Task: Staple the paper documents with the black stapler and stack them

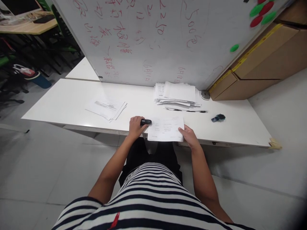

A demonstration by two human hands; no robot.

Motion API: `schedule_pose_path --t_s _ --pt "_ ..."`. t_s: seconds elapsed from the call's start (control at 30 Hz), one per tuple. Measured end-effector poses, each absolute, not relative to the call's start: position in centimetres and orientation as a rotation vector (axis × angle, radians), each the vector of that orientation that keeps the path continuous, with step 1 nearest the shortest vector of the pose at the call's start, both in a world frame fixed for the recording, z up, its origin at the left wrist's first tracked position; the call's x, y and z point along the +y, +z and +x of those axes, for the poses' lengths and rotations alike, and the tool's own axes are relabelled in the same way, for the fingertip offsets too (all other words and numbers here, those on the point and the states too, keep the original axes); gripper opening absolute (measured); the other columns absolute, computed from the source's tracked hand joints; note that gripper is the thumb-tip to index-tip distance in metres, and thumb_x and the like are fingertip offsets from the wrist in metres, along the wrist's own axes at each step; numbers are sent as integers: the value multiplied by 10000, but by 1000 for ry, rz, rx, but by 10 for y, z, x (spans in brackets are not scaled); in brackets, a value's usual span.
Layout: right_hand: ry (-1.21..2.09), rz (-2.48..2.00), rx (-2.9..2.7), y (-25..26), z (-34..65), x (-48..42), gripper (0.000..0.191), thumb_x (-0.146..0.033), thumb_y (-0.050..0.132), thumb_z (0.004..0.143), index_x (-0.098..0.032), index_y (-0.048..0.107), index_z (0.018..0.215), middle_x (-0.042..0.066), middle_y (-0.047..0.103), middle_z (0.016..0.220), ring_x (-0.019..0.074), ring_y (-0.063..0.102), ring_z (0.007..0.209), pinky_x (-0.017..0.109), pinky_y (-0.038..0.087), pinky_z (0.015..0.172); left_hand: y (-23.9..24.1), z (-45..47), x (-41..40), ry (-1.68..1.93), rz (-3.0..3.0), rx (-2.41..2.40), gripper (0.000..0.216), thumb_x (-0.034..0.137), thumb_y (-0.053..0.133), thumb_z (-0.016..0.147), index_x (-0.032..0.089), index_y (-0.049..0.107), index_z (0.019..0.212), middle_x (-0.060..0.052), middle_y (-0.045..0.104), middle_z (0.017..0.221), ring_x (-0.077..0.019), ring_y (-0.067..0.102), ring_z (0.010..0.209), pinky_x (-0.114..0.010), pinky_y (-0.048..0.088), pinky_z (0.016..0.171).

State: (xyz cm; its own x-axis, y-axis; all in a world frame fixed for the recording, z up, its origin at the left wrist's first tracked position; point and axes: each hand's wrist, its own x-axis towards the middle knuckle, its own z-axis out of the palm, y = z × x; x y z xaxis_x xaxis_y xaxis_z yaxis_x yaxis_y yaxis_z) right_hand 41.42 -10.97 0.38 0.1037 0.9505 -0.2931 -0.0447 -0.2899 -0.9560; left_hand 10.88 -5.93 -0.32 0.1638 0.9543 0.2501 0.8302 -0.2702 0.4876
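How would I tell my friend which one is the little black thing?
Find the long white table below the whiteboard. At its near edge lies one printed sheet of paper, the right hand on its right corner. The small black stapler sits at that sheet's top left corner, gripped by the left hand; the blue and black gadget further right lies untouched.

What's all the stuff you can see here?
table: one, white, middle
whiteboard: one, red writing, behind table
magnets: several, green and red, whiteboard's top right
cardboard boxes: at least two, brown, right
paper stack: one, white, table's back
paper pile: one, white, table's left
sheet: one, white, front edge
pen: one, dark, before stack
oval thing: one, grey, beside boxes
small gadget: one, blue-black, table's right
stapler: one, black, beside sheet
left hand: one, gripping stapler
right hand: one, on the sheet's corner
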Motion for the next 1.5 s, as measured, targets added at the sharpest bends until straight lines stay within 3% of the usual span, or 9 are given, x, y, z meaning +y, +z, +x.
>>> schedule_pose_path --t_s 0.37,0.6,0.8,0.93,1.03,1.17,1.3,1.4,1.5 --pt "1364 -1398 -922 14 414 -112 520 -500 763 691 -189 668 1096 103 716 1095 283 653 1032 482 479 954 2 112 -57 758 2177 1763 329 410 637 810 253 583 1094 -76 588 1104 -291 461 1083 -421 391 922" --pt "1392 -1370 -925 9 416 -112 519 -503 776 675 -189 677 1076 96 728 1060 276 675 972 481 500 927 -4 111 -60 709 2257 1744 342 389 601 835 238 561 1140 -89 571 1146 -292 438 1105 -432 349 985" --pt "1390 -1344 -922 7 417 -112 520 -505 771 678 -206 672 1091 82 724 1079 266 678 957 477 509 922 12 105 -65 592 2257 1677 492 491 543 851 241 509 1274 -106 542 1237 -303 430 1156 -445 349 990" --pt "1389 -1323 -929 5 418 -111 527 -510 767 681 -196 671 1094 86 727 1069 268 671 978 479 497 938 26 105 -51 493 2138 1702 403 534 347 933 293 604 1129 -83 616 1138 -306 480 1141 -532 267 1043" --pt "1389 -1318 -924 4 419 -111 520 -503 767 685 -195 668 1093 85 724 1079 265 667 989 480 485 952 32 115 -29 520 2068 1741 473 517 224 964 283 627 1045 -82 637 1121 -315 481 1168 -598 198 1067" --pt "1391 -1327 -933 5 419 -112 503 -493 759 700 -201 667 1100 83 719 1094 263 662 1006 474 478 964 29 137 -6 524 2095 1757 493 554 254 946 257 586 1157 -106 562 1293 -343 358 1318 -643 117 1095" --pt "1385 -1339 -949 6 419 -113 515 -499 752 708 -214 661 1127 79 720 1092 269 659 1016 475 490 948 18 147 0 469 2115 1828 552 587 320 911 197 536 1236 -166 396 1459 -383 119 1438 -652 118 1098" --pt "1370 -1334 -941 5 418 -113 504 -500 750 710 -214 664 1116 75 719 1093 267 656 1020 473 487 953 14 150 -3 506 2127 1860 523 547 363 902 199 512 1263 -154 265 1540 -371 -18 1460 -658 72 1107" --pt "1348 -1327 -929 2 418 -113 487 -493 751 712 -213 667 1102 69 720 1091 263 652 1026 466 476 967 12 154 -7 556 2182 1813 471 478 396 901 216 501 1278 -120 231 1560 -340 -64 1464 -653 -5 1117"
